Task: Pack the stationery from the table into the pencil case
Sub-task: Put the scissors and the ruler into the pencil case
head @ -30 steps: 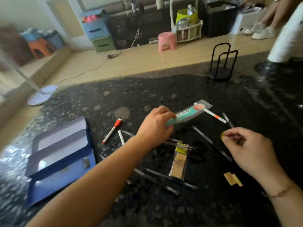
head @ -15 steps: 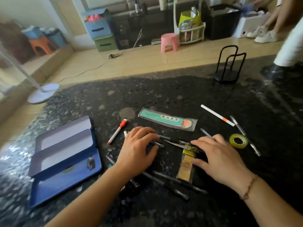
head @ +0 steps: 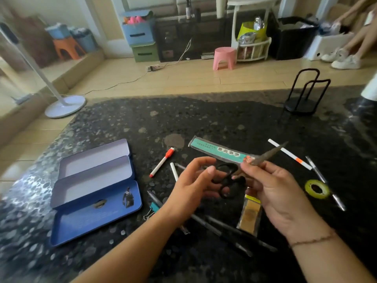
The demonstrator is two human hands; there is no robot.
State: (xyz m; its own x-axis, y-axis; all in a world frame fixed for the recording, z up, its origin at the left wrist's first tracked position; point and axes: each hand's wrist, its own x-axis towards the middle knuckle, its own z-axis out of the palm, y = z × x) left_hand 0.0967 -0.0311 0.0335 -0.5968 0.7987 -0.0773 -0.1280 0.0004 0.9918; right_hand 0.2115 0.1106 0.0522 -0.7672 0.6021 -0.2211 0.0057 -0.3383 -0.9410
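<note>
Scissors (head: 240,172) lifted off table, gripped in right hand (head: 273,186)

The tabletop (head: 224,119) is polished dark speckled stone, glossy with glare at lower left. The open pencil case (head: 95,193) looks like smooth painted metal. The scissors (head: 240,172) have dull tarnished blades and glossy black handles. The green packet (head: 220,152) is shiny clear plastic.
</note>
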